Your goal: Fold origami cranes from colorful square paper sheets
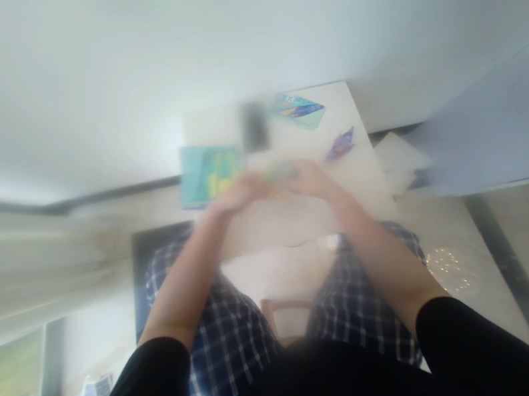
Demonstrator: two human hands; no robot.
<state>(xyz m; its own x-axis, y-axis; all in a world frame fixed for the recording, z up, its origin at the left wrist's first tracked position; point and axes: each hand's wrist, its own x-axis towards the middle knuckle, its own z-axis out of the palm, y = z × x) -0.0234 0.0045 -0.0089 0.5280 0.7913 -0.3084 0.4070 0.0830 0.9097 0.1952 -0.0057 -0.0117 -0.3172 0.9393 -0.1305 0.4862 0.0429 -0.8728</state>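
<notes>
Above the front part of a small white table (pixel 273 223), my left hand (pixel 245 189) and my right hand (pixel 309 179) face each other. Between them is a small pale yellow-green thing (pixel 280 171), too blurred to name. Both hands are closed on its ends; single fingers cannot be made out. A teal booklet or sheet with yellow shapes (pixel 199 172) lies flat beside my left hand, partly covered by it. Beyond my right hand lies a purple, pointed, folded-looking piece (pixel 341 144).
A dark, blurred rectangular object (pixel 255 127) lies at the table's back, left of a blue and teal angular sheet (pixel 301 111). A white wall rises behind the table. A pale grey panel (pixel 500 125) juts in from the right. My knees are under the table's front edge.
</notes>
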